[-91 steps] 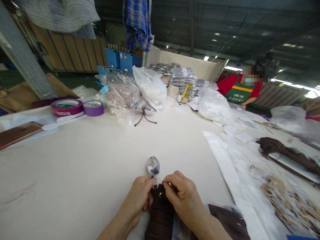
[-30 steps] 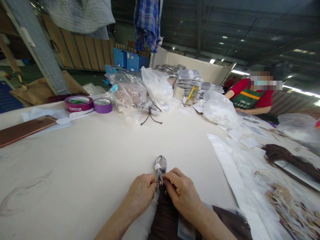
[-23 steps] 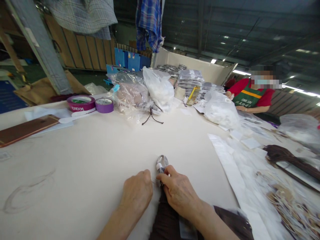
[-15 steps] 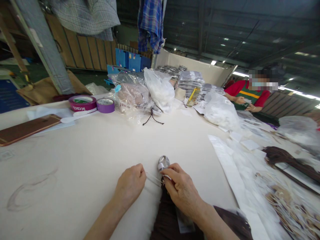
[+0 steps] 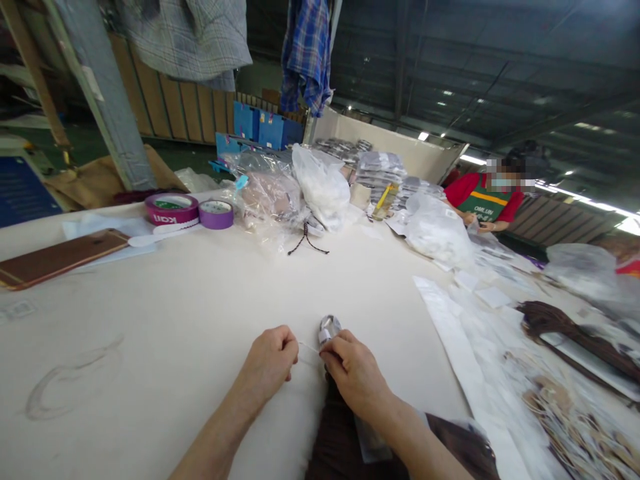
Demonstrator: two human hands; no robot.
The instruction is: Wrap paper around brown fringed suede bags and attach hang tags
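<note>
My left hand [image 5: 273, 355] is closed, gripping one end of a thin white string [image 5: 310, 347]. The string runs taut to my right hand [image 5: 357, 373], whose thumb and fingers pinch it. Just beyond my right fingertips lies a shiny grey loop [image 5: 330, 325] with a white band around it. Its exact kind is hard to make out. Below, a dark brown gathered cloth piece [image 5: 327, 440] rests on the table, partly covered by my right hand and forearm. A clear plastic piece [image 5: 373, 447] lies on the cloth by my right wrist.
A phone [image 5: 65, 257] and two tape rolls, one magenta [image 5: 173, 217] and one purple [image 5: 216, 221], lie at left. Plastic bags [image 5: 320, 190] stand at the back. On the right are brown cords [image 5: 555, 323] and a heap of stringed tags [image 5: 570, 407]. A co-worker [image 5: 485, 200] stands beyond.
My left hand has shifted slightly right, and the string between my hands looks like a single thin line now. My right fingers remain by the grey loop. The view has tilted slightly.
</note>
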